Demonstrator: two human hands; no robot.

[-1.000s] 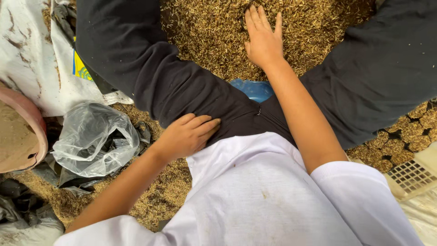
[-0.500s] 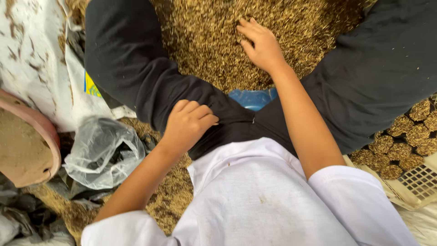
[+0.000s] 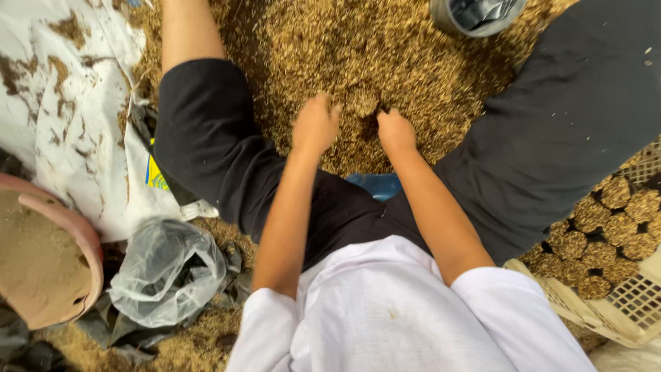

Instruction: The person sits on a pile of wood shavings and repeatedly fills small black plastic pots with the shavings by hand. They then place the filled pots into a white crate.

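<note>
**A:** ok so what's closest to the camera here?

**B:** Nearest is the person's white shirt (image 3: 385,324), then black shorts (image 3: 227,165) with the legs spread wide, sitting on the floor. Off to the lower left there's a crumpled clear bag (image 3: 165,272) and a pink basin (image 3: 65,227) with pale powdery stuff in it. Lower right is a cream crate (image 3: 620,310) holding round balls (image 3: 613,220) pressed out of the same brown stuff that's all over the floor.

**A:** and the hands?

**B:** Both arms reach forward between the legs into the big husk pile (image 3: 385,62). The left hand (image 3: 315,125) is curled into a loose fist right on the husks, fingers tucked under, so it looks clenched on a bit of husk. The right hand (image 3: 395,131) is just beside it, also curled, knuckles up, fingertips dug into the pile. Between the two there's a small clump (image 3: 363,103) of husk, touching both. I can't tell how much either hand really has in its grip since the fingers are buried.

**A:** so the husks are where exactly?

**B:** Spread across the floor in front of the person, filling the gap between the legs and running up to the top edge. A bit of blue (image 3: 375,184) peeks out under the shorts. On the left a white sheet (image 3: 62,103) is smeared with brown. At the far top right there's the rim of a grey bucket (image 3: 475,17) sitting in the pile.
</note>
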